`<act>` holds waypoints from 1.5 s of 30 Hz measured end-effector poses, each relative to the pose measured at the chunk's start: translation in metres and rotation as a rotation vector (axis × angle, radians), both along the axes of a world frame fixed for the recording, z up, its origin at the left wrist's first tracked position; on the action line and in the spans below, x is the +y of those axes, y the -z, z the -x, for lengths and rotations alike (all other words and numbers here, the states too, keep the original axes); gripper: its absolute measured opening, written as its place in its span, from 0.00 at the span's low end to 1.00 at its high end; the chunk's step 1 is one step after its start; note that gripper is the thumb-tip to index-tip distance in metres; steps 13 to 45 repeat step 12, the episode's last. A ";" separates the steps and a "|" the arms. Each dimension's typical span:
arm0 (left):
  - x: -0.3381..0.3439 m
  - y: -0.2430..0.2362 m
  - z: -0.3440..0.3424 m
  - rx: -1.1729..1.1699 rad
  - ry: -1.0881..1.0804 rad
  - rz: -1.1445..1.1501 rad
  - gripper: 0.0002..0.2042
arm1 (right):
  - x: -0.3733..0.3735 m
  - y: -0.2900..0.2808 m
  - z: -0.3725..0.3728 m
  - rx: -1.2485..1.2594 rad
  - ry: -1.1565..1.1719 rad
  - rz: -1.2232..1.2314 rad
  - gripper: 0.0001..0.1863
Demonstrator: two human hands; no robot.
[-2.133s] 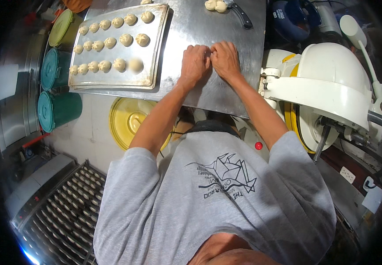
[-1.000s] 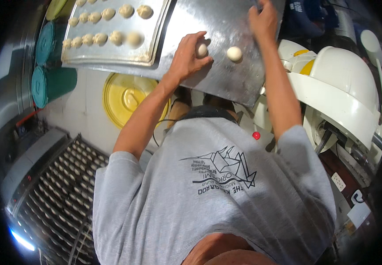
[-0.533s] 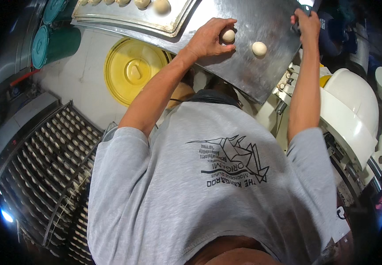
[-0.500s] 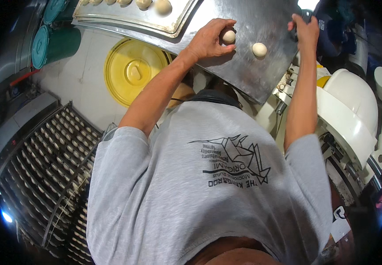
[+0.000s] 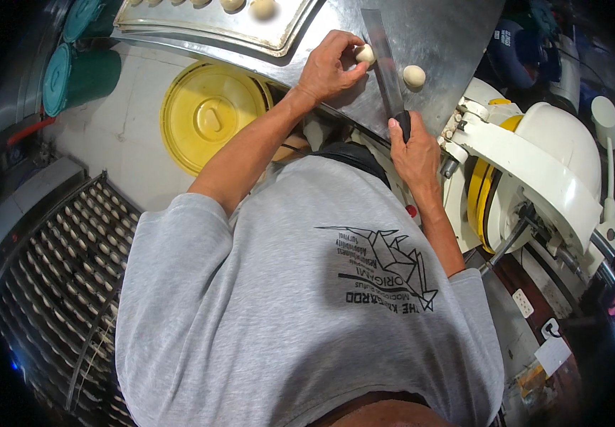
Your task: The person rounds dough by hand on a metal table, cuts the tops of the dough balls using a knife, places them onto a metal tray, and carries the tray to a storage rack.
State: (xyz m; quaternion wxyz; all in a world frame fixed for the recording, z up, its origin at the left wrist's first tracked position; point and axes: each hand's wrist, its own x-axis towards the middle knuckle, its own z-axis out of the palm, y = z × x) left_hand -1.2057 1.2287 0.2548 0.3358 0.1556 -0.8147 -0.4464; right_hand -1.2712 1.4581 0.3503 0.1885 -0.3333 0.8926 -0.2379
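My left hand (image 5: 334, 70) is curled around a small, pale dough ball (image 5: 365, 55) on the steel table (image 5: 457, 28), thumb and fingers gripping its sides. A long, flat-bladed knife (image 5: 383, 60) with a black handle is in my right hand (image 5: 417, 151), at the table's near edge. Its blade points away from me and passes just right of the held ball; I cannot tell whether they touch. A second dough ball (image 5: 414, 76) lies to the right of the blade, untouched.
At the far left of the table lies a metal tray (image 5: 279, 46) with a row of dough balls. A white mixer (image 5: 563, 149) stands to the right. A yellow lidded bin (image 5: 211, 117), a green bin (image 5: 87, 80) and a rack (image 5: 65, 277) of filled trays are on my left.
My right hand has come from the far right edge of the table toward me and left, and now shows the knife. The left hand stays at its dough ball, shifted slightly.
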 end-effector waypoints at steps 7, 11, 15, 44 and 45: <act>0.001 0.001 0.000 -0.034 0.004 -0.010 0.17 | 0.004 -0.003 0.002 0.027 -0.041 -0.062 0.16; 0.000 0.004 0.001 -0.022 0.011 0.021 0.17 | 0.014 -0.008 0.005 0.018 -0.046 -0.134 0.16; -0.001 0.005 0.000 -0.031 0.018 0.029 0.17 | 0.014 -0.008 0.004 0.015 -0.046 -0.132 0.16; -0.001 0.005 0.000 -0.031 0.018 0.029 0.17 | 0.014 -0.008 0.004 0.015 -0.046 -0.132 0.16; -0.001 0.005 0.000 -0.031 0.018 0.029 0.17 | 0.014 -0.008 0.004 0.015 -0.046 -0.132 0.16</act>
